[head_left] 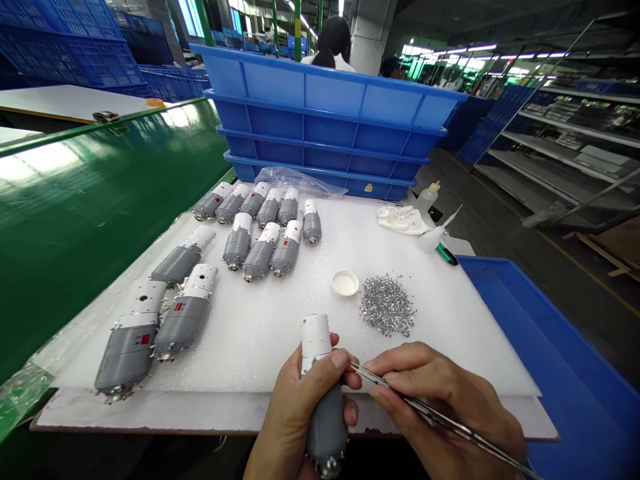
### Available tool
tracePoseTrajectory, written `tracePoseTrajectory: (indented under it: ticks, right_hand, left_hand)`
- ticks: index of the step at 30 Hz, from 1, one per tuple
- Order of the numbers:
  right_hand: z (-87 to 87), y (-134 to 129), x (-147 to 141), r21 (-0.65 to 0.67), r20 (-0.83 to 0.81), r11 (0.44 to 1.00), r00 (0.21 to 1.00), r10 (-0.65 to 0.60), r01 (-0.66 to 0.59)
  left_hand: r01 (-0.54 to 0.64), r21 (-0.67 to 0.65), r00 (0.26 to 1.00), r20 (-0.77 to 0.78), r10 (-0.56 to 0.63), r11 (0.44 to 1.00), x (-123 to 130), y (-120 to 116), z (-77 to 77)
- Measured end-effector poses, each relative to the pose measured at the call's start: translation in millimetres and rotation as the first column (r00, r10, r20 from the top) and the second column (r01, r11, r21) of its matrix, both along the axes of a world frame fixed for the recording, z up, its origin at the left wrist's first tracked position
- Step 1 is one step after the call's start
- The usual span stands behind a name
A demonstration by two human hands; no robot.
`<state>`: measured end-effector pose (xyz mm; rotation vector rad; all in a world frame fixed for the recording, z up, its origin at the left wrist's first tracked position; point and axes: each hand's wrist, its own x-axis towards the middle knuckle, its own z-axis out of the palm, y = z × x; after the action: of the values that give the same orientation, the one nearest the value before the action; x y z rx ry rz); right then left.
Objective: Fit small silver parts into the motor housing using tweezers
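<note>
My left hand [300, 400] is wrapped round a grey-and-white spacecraft model [327, 427], its white end pointing away from me and its grey end toward me. Between the thumb and fingers of my right hand [440, 407] is a pair of metal tweezers [425, 408]. Their tips meet the model's side by my left thumb; whether they pinch a small part there is too small to tell. Beyond my right hand lies a pile of tiny silver parts [388, 305]. A small white dish [345, 284] sits just left of that pile.
Several similar models [183, 313] lie on the white foam sheet [240, 347] at left and back. Stacked blue crates [325, 133] stand behind. Squeeze bottles [433, 239], a white cloth [401, 219] and a green-handled tool [447, 254] are back right. A blue tray [575, 373] is at right; a green belt [100, 193] runs left.
</note>
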<state>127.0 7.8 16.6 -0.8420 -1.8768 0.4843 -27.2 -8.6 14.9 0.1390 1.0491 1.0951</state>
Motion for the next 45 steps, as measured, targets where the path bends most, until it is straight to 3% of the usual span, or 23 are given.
tracePoseTrajectory:
  ticks: [14, 20, 24, 30, 33, 36, 38, 41, 45]
  right_hand:
    - [-3.0, 4.4, -4.3, 0.014, -0.065, 0.999, 0.997, 0.045, -0.044]
    - [-8.5, 2.6, -6.4, -0.139, -0.154, 0.99, 0.988, 0.012, -0.034]
    - [-14.2, 3.3, -8.9, -0.345, -0.327, 0.935, 0.944, -0.041, -0.079]
    - [-13.7, 8.1, -3.9, -0.581, -0.443, 0.791, 0.89, -0.111, -0.19]
    - [-6.2, 26.9, 3.1, -0.576, -0.351, 0.804, 0.933, -0.081, -0.147]
    - [2.4, 58.8, 5.3, -0.526, -0.07, 0.849, 0.992, -0.103, 0.051]
    - [5.2, 80.9, 2.3, -0.486, 0.095, 0.862, 0.989, -0.111, 0.144]
    - [4.5, 104.0, -6.0, -0.457, 0.212, 0.874, 0.974, -0.075, 0.167]
    - [2.8, 112.5, -16.8, -0.406, 0.324, 0.898, 0.945, -0.033, 0.17]
  left_hand:
    - [-0.036, -0.018, 0.999, -0.014, 0.036, 0.999, 0.1, -0.3, -4.5]
    - [-0.04, -0.024, 0.999, -0.018, 0.039, 0.999, 2.0, 0.9, -5.9]
    - [-0.051, -0.019, 0.999, -0.006, 0.051, 0.999, 0.4, 0.9, -4.0]
    - [-0.035, 0.016, 0.999, 0.005, 0.035, 0.999, -5.6, 1.0, -5.1]
    - [0.008, 0.07, 1.0, -0.01, -0.007, 0.997, -8.9, -0.4, -5.1]
    - [0.069, 0.097, 0.997, -0.027, -0.067, 0.993, -11.6, -3.6, -3.8]
    - [0.113, 0.102, 0.994, -0.025, -0.111, 0.988, -13.0, -5.8, -3.2]
    - [0.149, 0.108, 0.986, -0.097, -0.139, 0.983, -14.7, -7.2, -3.3]
    - [0.175, 0.144, 0.968, -0.203, -0.144, 0.974, -17.0, -6.4, -3.5]
